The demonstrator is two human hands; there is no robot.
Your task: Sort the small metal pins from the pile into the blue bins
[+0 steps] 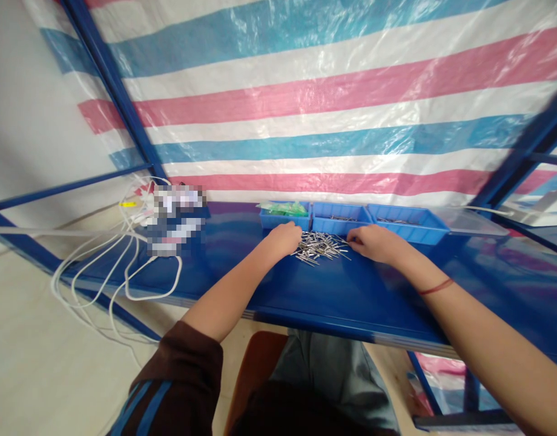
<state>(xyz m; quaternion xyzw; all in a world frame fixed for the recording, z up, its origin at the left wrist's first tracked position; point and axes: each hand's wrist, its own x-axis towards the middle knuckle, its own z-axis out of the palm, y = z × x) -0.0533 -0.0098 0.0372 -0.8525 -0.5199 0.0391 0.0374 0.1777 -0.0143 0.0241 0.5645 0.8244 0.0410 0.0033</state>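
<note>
A loose pile of thin silvery metal rivets [321, 247] lies on the blue tabletop between my two hands. My left hand [285, 238] is closed at the pile's left edge, fingers curled down; whatever they hold is hidden. At the right edge, my right hand [373, 243] pinches with thumb and forefinger at what looks like a single rivet. Just behind the pile stand three blue bins in a row. The left bin [285, 223] holds green plastic packets [285, 209]; the middle bin [341, 226] and the right bin [410, 231] contain a few rivets.
White cables [128, 290] loop over the left end of the blue table [351, 303], beside a blurred-out patch. A clear plastic lid [481, 224] lies right of the bins. Striped plastic sheeting [306, 109] hangs behind, between blue metal posts [119, 91].
</note>
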